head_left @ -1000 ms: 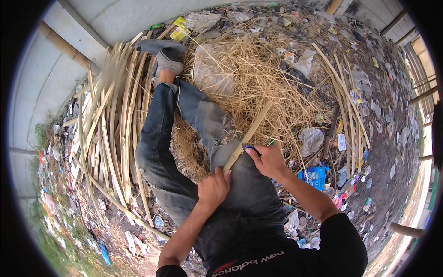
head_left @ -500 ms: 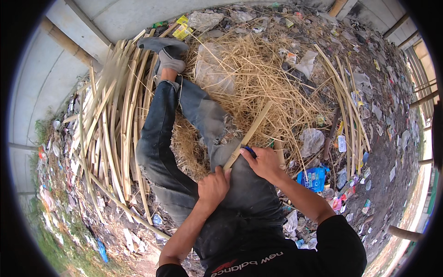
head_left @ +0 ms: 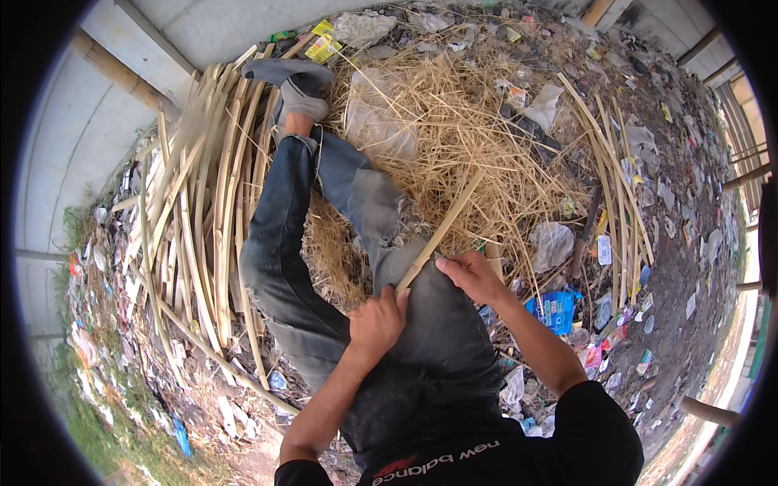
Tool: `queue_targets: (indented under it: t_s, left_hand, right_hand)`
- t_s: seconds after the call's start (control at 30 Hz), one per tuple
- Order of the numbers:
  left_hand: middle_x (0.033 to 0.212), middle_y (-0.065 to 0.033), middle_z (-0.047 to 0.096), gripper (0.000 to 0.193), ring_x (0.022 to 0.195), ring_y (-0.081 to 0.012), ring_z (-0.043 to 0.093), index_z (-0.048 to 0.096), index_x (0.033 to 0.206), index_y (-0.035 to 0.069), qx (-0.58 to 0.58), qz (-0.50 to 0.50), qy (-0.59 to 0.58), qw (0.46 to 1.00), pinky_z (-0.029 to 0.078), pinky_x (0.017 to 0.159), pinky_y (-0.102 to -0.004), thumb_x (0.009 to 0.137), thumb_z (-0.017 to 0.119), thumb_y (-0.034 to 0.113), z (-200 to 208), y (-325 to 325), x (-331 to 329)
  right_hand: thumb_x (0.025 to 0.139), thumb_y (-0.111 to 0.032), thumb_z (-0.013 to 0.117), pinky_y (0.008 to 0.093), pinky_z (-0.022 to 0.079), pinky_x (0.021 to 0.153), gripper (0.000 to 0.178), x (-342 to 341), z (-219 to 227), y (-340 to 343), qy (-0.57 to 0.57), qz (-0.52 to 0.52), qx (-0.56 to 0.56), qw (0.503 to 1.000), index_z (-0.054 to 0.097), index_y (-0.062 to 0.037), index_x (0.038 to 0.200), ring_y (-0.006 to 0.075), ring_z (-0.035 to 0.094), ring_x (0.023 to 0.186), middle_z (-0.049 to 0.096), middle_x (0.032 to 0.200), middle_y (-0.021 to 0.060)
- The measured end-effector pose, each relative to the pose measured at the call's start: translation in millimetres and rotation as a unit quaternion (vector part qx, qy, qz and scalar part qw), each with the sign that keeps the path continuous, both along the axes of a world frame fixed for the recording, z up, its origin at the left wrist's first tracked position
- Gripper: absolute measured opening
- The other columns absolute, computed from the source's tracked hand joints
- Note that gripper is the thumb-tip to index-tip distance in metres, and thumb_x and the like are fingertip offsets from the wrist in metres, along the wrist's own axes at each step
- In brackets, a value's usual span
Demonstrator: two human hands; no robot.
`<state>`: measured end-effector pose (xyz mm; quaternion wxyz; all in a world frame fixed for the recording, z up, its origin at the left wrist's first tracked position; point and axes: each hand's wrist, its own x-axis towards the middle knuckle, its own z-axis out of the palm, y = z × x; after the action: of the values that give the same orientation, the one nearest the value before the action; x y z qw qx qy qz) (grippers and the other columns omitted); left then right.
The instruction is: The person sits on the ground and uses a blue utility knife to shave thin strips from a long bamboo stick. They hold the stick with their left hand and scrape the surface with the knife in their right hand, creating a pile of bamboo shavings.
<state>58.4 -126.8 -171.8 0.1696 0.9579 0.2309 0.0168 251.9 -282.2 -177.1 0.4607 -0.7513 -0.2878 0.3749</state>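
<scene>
A pale bamboo strip (head_left: pixel 444 228) slants from my lap up to the right, over a heap of straw-like shavings (head_left: pixel 462 138). My left hand (head_left: pixel 377 321) grips its near end, resting on my thigh. My right hand (head_left: pixel 474 275) is closed beside the strip at my knee; what it holds is hidden by the fingers. I sit on the ground in dark jeans, my left leg (head_left: pixel 279 243) stretched out to a grey shoe (head_left: pixel 296 85).
A stack of long split bamboo strips (head_left: pixel 194 219) lies left of my leg. More strips (head_left: pixel 612 174) lie at the right. Litter covers the ground, including a blue wrapper (head_left: pixel 555 308) and plastic bags. A grey wall (head_left: pixel 203 32) runs along the far side.
My right hand has slid slightly down along the strip toward my knee, and the blue thing seen at its fingers earlier is now covered. Left hand stays on the strip's near end.
</scene>
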Motion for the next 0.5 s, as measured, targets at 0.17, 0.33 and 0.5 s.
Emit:
queue_targets:
  t_s: [0.17,0.33,0.5]
  left_hand:
    - [0.058,-0.0141,0.065,0.039,0.05,-0.0354,0.068,0.061,0.086,0.008,0.066,-0.004,-0.03,0.997,0.054,0.048,-0.0494,0.104,0.06,0.043,1,-3,-1]
    - [0.059,-0.0137,0.066,0.038,0.051,-0.0352,0.069,0.061,0.087,0.008,0.018,0.011,0.002,1.0,0.055,0.048,-0.0492,0.103,0.061,0.043,6,-4,3]
    - [0.058,-0.0134,0.066,0.038,0.051,-0.0349,0.069,0.061,0.087,0.008,0.034,0.006,-0.004,0.999,0.055,0.047,-0.0486,0.103,0.061,0.043,7,-5,3]
  right_hand:
    - [0.099,-0.044,0.069,0.0447,0.051,0.056,0.04,-8,20,8,-0.319,-0.035,-0.037,0.947,0.067,-0.0055,0.088,0.0373,0.067,0.061,0.067,0.066,0.0159]
    - [0.098,-0.044,0.071,0.0457,0.052,0.055,0.041,-27,9,15,-0.356,-0.021,-0.022,0.934,0.069,-0.0047,0.089,0.0374,0.068,0.059,0.068,0.067,0.0159]
    - [0.1,-0.046,0.069,0.0426,0.045,0.052,0.051,-25,-7,19,-0.262,-0.032,-0.044,0.964,0.07,-0.0013,0.075,0.0312,0.06,0.05,0.06,0.058,0.0164]
